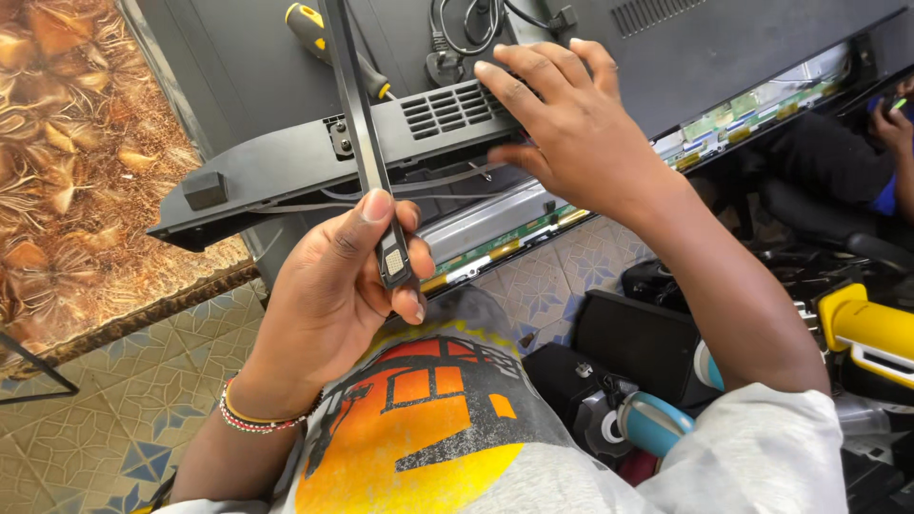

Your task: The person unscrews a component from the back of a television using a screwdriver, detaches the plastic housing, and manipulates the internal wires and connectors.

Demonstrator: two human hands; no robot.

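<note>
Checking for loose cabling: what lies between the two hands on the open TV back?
In the head view, thin grey wires run across the open gap between the left hand, holding a black strip, and the right hand.

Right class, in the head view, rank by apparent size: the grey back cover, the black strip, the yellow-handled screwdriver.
1. grey back cover
2. black strip, though nearness to the camera enlarges it
3. yellow-handled screwdriver, partly hidden
</note>
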